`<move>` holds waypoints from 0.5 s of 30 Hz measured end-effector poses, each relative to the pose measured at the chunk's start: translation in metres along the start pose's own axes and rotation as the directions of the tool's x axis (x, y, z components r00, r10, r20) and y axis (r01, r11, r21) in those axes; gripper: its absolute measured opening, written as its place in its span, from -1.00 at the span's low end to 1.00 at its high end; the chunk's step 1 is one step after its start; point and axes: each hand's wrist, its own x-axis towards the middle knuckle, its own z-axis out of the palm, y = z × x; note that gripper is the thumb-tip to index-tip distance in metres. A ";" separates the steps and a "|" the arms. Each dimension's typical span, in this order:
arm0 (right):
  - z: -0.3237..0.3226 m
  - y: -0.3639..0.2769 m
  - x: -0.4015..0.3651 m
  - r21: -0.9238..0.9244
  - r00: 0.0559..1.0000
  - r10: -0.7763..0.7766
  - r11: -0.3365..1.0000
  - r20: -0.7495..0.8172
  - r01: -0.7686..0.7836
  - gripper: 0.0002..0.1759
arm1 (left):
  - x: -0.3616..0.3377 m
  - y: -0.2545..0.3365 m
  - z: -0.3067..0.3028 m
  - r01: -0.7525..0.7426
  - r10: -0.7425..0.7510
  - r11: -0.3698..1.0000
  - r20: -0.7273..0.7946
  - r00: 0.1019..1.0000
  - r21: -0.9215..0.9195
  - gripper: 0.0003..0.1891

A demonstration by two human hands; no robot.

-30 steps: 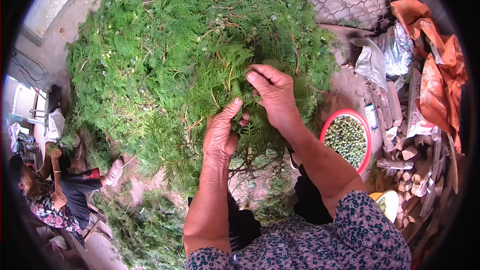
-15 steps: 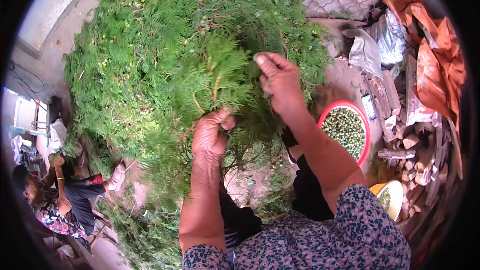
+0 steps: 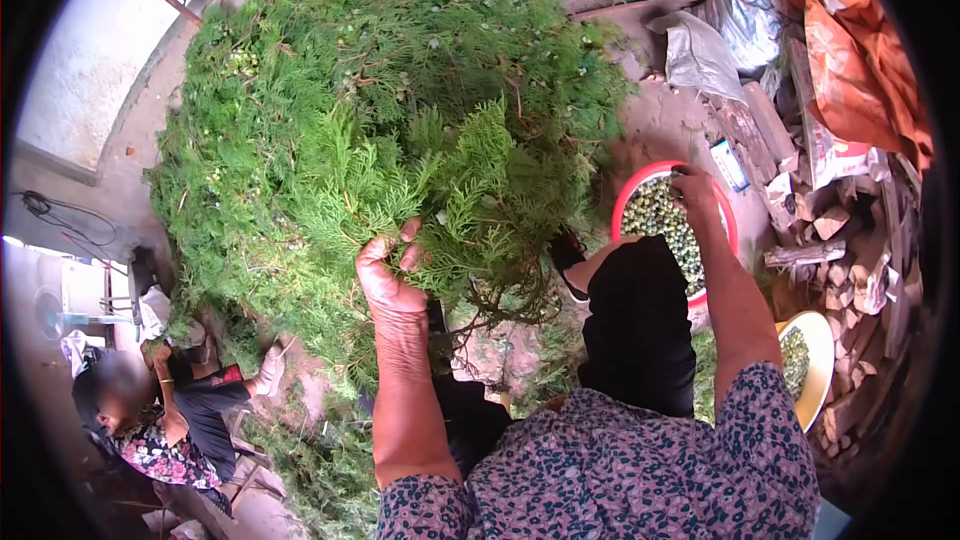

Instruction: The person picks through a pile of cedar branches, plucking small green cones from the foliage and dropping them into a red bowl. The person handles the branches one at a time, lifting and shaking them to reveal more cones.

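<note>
My left hand [image 3: 388,275] is closed around a leafy evergreen branch [image 3: 465,200], with flat, scale-like green sprays fanning out above and right of the fist. Its darker woody stems hang toward my knees. My right hand [image 3: 698,192] is over the upper part of a red-rimmed basin [image 3: 735,230], its fingers loosely bent and apart, pointing left. Small round green cones [image 3: 668,230] fill the basin. I cannot make out anything between those fingers.
A large heap of cut evergreen branches [image 3: 270,160] lies ahead. At right are a yellow basin [image 3: 818,365], stacked firewood [image 3: 850,310], a grey sack [image 3: 700,55] and orange sheeting [image 3: 850,60]. Another person [image 3: 150,420] sits at lower left.
My right hand has moved away from the branch, rightward and down to the red-rimmed basin. My left hand still holds the branch. The whole view has shifted somewhat.
</note>
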 end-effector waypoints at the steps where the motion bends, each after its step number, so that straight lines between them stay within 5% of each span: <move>1: -0.016 0.023 0.012 -0.032 1.000 -0.021 0.999 -0.005 0.021 -0.63 | -0.003 -0.003 0.003 -0.012 0.013 1.000 0.051 0.999 -0.018 -0.59; 4: -0.053 0.070 0.034 -0.281 0.970 -0.159 0.954 -0.183 0.103 -0.69 | -0.015 -0.009 0.018 -0.014 0.015 1.000 0.036 0.999 -0.016 -0.82; 8: -0.081 0.075 0.032 -0.413 0.971 -0.153 0.908 -0.183 0.066 -0.73 | -0.028 -0.015 0.029 -0.078 0.078 0.997 0.004 0.997 0.028 -0.90; 9: -0.081 0.065 0.023 -0.435 0.947 -0.274 0.882 -0.167 0.179 -0.76 | -0.027 -0.021 0.020 -0.133 0.129 0.988 0.059 0.990 0.074 -0.66; 10: -0.076 0.047 0.008 -0.454 0.907 -0.393 0.843 -0.152 0.290 -0.77 | -0.030 -0.021 0.023 -0.127 0.122 0.989 0.062 0.991 0.075 -0.66; 13: -0.033 -0.017 -0.064 -0.215 0.742 -0.669 0.731 -0.042 0.647 -0.84 | -0.044 -0.022 0.040 -0.066 0.066 0.998 0.160 0.985 -0.004 -0.73; 15: -0.002 -0.064 -0.151 0.018 0.711 -0.677 0.726 0.190 0.687 -0.72 | -0.048 -0.026 0.042 -0.034 0.037 0.999 0.149 0.988 -0.022 -0.71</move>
